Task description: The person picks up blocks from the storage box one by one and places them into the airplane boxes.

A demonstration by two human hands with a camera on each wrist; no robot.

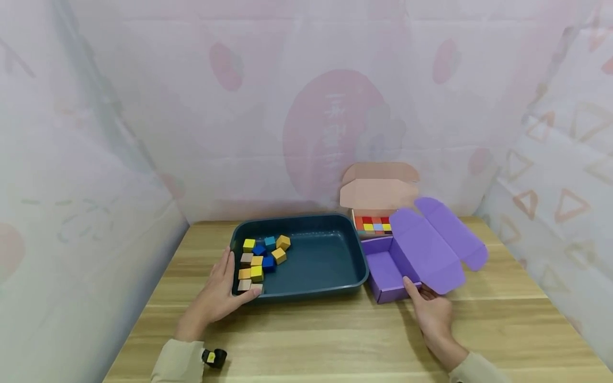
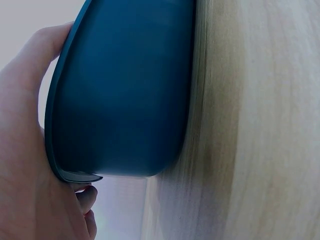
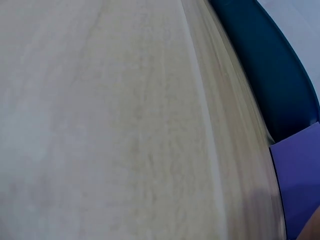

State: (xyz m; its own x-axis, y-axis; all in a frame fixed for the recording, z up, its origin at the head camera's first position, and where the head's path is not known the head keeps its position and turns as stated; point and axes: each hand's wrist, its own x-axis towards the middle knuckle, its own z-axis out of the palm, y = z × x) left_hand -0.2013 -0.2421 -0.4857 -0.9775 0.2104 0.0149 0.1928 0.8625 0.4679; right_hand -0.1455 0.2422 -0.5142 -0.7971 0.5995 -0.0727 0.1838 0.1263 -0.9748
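Probably light, crushable card, so I'd keep hold at the corner: my right hand (image 1: 433,317) pinches the purple box (image 1: 394,294) there, its body ahead-left, while my left hand (image 1: 215,292) rests spread along the likely slick, stiff tray (image 1: 316,260).

A purple box (image 3: 297,172) stands beside a teal tray (image 3: 272,70).

wood-grain table (image 1: 325,335) | pale back cloth (image 1: 268,64): large pink print (image 1: 308,133), perhaps lettered | right cloth (image 1: 555,165): orange triangle outlines (image 1: 525,203)
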